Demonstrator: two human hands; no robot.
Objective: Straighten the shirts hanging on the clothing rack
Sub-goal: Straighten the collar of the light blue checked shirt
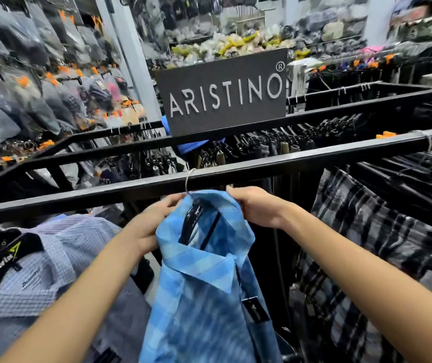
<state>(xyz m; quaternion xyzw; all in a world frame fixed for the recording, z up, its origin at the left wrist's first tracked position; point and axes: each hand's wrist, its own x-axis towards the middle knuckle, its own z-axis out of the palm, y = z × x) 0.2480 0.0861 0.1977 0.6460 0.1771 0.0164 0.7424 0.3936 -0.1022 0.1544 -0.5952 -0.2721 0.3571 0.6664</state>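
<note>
— Forearms first, both bare and reaching up from the bottom edge of the view, meeting at the blue plaid shirt [207,289] that hangs from the front black rail [262,169]. Which step would you say this is?

— Squaring the collar on its hanger, by the look of it. That shirt hangs off a thin metal hook [188,180] over the rail, between a pale checked shirt [52,260] on the left and a dark plaid shirt [372,231] on the right, and its neck is bunched and skewed

— And the hands?

— Each is at one side of the collar, just under the rail. The left hand [154,221] curls its fingers into the cloth at the collar's left edge; the right hand [254,205] grips the collar's right edge, knuckles up, wrist bent slightly down. Both are holding fabric, not the hanger hook, as far as I can tell

— What does the next move call for?

— My guess: draw the two sides apart evenly so the collar sits flat on the hanger's shoulders, then smooth the front downward. The hook should stay seated on the rail while they tug

— Anything else worth noting?

— An ARISTINO sign [222,93] stands on the rail behind; the shelves beyond are too blurred to read
</note>
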